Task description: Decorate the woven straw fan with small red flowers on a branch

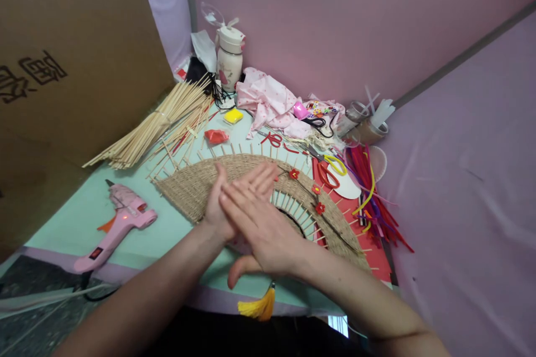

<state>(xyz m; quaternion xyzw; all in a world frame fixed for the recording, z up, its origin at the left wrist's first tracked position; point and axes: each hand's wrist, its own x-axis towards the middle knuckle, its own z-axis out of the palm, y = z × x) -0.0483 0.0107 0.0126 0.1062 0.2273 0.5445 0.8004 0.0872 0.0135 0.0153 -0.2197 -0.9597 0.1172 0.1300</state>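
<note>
My two hands are pressed flat together, palm on palm, above a woven straw fan [188,184] that lies on the mint-green table [87,206]. My right hand [262,228] lies on top, fingers stretched toward the upper left and thumb hanging down. Under it, my left hand [218,209] points its straight fingers up and to the right. Whether anything sits between the palms is hidden. The fan has bamboo ribs and small red flowers [294,173] along its right arc. A yellow tassel [258,307] hangs at the table's near edge.
A pink glue gun [119,223] lies at the left. Behind it are a bundle of bamboo sticks [151,125] and a cardboard sheet [71,67]. At the back stand a bottle [229,58] and pink cloth [268,100]. Scissors [330,170], pipe cleaners [377,201] and tape rolls [362,122] crowd the right.
</note>
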